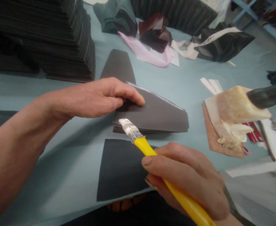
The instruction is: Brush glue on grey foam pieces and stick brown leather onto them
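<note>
My right hand (187,179) grips the yellow handle of a flat paintbrush (145,146). White glue-like paste coats its bristles, which are near the front edge of a small stack of dark grey tapered pieces (159,110). A white line of paste runs along the far edge of the top piece. My left hand (105,95) lies over the left end of that stack, its fingers stretched out and fingertips on the top piece. Behind it lies another grey tapered piece (119,66). In front, a black rectangular piece (121,169) is partly covered by my right hand.
Tall stacks of dark sheets (69,40) stand at the left. A paste-smeared whitish block (237,103) with a dark handle sits on a brown board (211,138) at the right. Crumpled scraps (154,31) and a pink strip (140,50) lie along the back.
</note>
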`<action>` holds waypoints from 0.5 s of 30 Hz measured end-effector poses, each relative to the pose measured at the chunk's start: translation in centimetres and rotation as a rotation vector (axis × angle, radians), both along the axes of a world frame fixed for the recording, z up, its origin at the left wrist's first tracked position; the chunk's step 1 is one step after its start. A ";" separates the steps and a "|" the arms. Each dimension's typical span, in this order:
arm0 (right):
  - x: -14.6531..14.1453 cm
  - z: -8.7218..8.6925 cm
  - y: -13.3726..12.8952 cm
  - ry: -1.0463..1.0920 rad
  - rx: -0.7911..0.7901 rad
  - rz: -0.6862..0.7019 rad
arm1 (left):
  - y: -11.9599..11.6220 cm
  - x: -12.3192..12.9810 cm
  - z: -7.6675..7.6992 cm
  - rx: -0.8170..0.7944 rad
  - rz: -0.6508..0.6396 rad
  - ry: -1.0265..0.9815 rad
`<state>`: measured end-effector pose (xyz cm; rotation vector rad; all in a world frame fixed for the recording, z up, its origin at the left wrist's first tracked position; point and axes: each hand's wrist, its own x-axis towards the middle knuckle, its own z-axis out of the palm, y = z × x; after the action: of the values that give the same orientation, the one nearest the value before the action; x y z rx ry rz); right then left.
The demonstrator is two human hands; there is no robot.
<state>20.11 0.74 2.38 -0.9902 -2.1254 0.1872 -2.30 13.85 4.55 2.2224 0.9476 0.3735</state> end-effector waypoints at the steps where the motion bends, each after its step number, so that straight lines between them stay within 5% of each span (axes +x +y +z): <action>1: -0.4 -0.1 -0.1 0.012 0.059 -0.015 | 0.0 0.0 0.0 -0.012 -0.001 -0.004; 8: -1.8 0.7 0.1 -0.176 -0.032 0.100 | 0.5 -0.5 -0.7 -0.006 -0.035 -0.045; 15: -2.6 0.6 0.2 -0.172 0.000 0.054 | 1.6 -1.1 -1.7 0.020 -0.076 -0.075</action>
<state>17.46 0.96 2.97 -0.9796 -2.3103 0.1324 -3.38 15.49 2.81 2.2393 0.8208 0.4294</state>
